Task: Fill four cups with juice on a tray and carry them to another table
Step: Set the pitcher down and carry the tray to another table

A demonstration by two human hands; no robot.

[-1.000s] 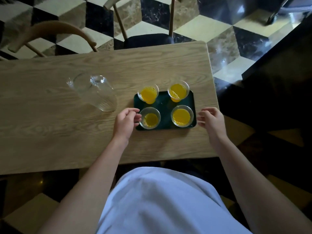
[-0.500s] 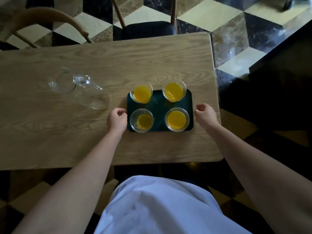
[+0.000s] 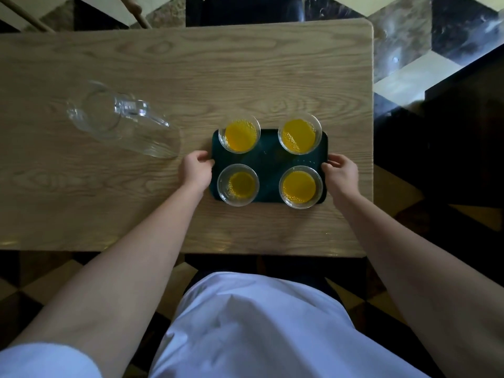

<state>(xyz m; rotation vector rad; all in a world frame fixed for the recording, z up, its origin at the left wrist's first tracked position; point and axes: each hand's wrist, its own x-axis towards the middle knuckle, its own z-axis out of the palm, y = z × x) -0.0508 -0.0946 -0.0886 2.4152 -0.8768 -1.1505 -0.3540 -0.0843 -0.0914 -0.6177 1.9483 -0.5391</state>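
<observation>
A dark green tray (image 3: 268,162) rests on the wooden table (image 3: 191,77) near its right end. Four clear cups of orange juice stand on it: far left (image 3: 239,133), far right (image 3: 299,134), near left (image 3: 237,184), near right (image 3: 300,186). The near left cup holds less juice than the others. My left hand (image 3: 195,170) curls around the tray's left edge. My right hand (image 3: 341,173) curls around its right edge. The tray still lies flat on the table.
An empty clear glass pitcher (image 3: 120,124) stands on the table left of the tray, close to my left hand. Wooden chairs (image 3: 136,12) stand beyond the far edge. The table's right edge is just past my right hand, above a chequered marble floor (image 3: 403,31).
Both hands have closed in from beside the tray onto its left and right edges. The camera has leaned forward over the table. The tray and cups have not moved.
</observation>
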